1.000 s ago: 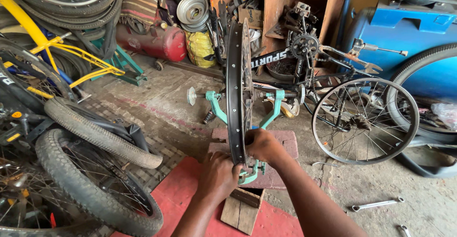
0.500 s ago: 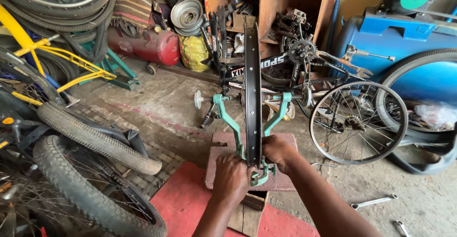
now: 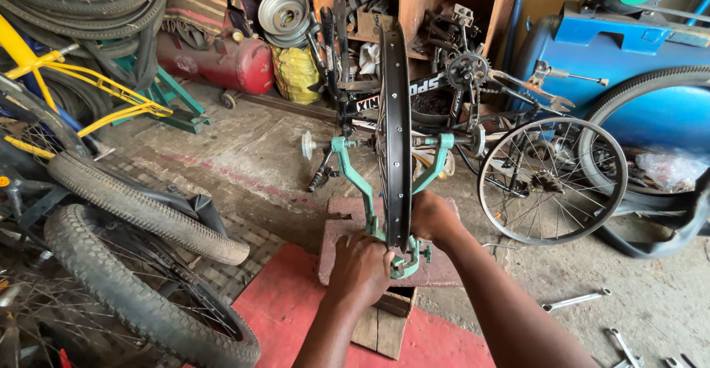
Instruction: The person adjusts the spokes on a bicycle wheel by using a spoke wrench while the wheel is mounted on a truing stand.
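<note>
Now we grip the black metal bicycle rim (image 3: 394, 131) upright between our hands, left hand (image 3: 362, 264) closed at its base, right hand (image 3: 435, 218) clasping its side, in the green metal truing stand (image 3: 353, 168).

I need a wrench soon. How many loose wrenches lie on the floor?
3, maybe more: one silver wrench right of the right hand; another wrench nearer the bottom edge; a third tool cut off at the corner.
</note>
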